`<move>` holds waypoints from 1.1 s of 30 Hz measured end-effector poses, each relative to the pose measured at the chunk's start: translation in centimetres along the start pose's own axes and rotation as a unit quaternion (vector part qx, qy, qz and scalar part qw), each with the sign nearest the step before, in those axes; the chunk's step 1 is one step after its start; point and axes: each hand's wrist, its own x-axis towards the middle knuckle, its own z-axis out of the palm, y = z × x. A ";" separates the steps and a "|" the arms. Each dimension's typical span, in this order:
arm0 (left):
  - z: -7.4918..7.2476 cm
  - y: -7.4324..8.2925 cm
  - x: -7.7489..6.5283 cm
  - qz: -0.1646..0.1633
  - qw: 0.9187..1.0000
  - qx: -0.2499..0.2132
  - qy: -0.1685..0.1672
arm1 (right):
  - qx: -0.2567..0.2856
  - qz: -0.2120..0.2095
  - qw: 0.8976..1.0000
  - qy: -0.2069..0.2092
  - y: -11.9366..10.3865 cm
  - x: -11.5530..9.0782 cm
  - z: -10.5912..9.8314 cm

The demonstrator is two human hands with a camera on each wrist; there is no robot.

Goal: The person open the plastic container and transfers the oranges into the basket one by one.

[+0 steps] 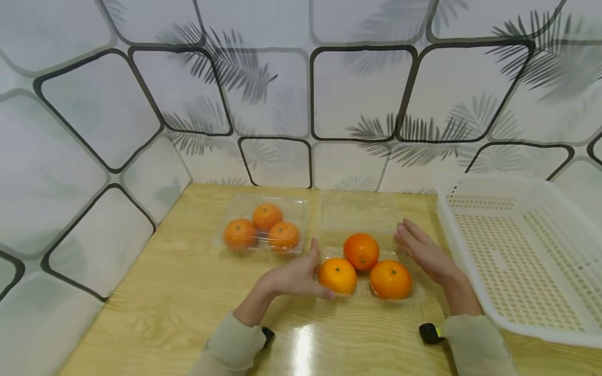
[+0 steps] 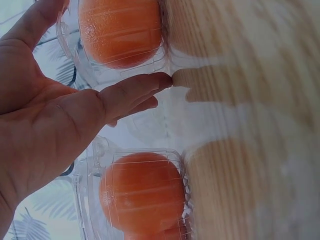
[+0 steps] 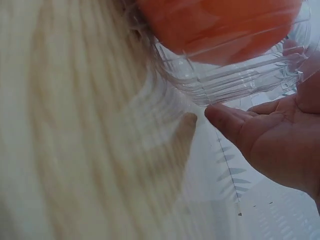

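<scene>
An open clear plastic clamshell box (image 1: 364, 290) holds three oranges (image 1: 361, 251), with its clear lid (image 1: 358, 210) folded back toward the wall. My left hand (image 1: 297, 273) is at the box's left side, its thumb by the front left corner. Its fingers extend along the side in the left wrist view, fingertips at the tabletop. On the opposite side my right hand (image 1: 427, 253) has straight fingers beside the box. The right wrist view shows a right fingertip (image 3: 220, 116) right at the lower edge of the clear wall.
Left of my left hand, a closed clear box (image 1: 297, 205) contains three smaller oranges (image 1: 267, 217). A white perforated plastic basket (image 1: 512, 326) stands at the right. Patterned covering (image 1: 362, 94) backs the light wooden table (image 1: 155, 313).
</scene>
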 end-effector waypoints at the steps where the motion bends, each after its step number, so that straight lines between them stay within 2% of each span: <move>1: -0.1 0.0 0.0 -0.001 1.000 0.002 -0.001 | -0.002 0.003 1.000 0.003 -0.1 0.0 0.0; 6: -0.6 -0.1 -0.1 -0.004 1.000 0.002 0.002 | -0.013 0.004 1.000 0.012 -0.4 0.4 0.1; 14: 0.0 -0.2 0.3 0.006 1.000 -0.012 -0.011 | -0.054 0.016 0.998 0.015 -0.4 0.0 0.0; 24: -0.6 -0.8 0.1 0.015 0.999 -0.017 -0.036 | -0.043 0.008 0.999 0.016 0.4 -0.2 0.0; 27: -1.1 -0.9 0.1 0.020 0.999 -0.016 -0.042 | -0.066 0.003 0.997 0.035 -0.1 -0.1 0.1; 33: -1.4 -1.1 0.2 0.027 0.996 -0.064 -0.047 | -0.128 0.016 0.990 0.054 -1.1 -0.5 0.4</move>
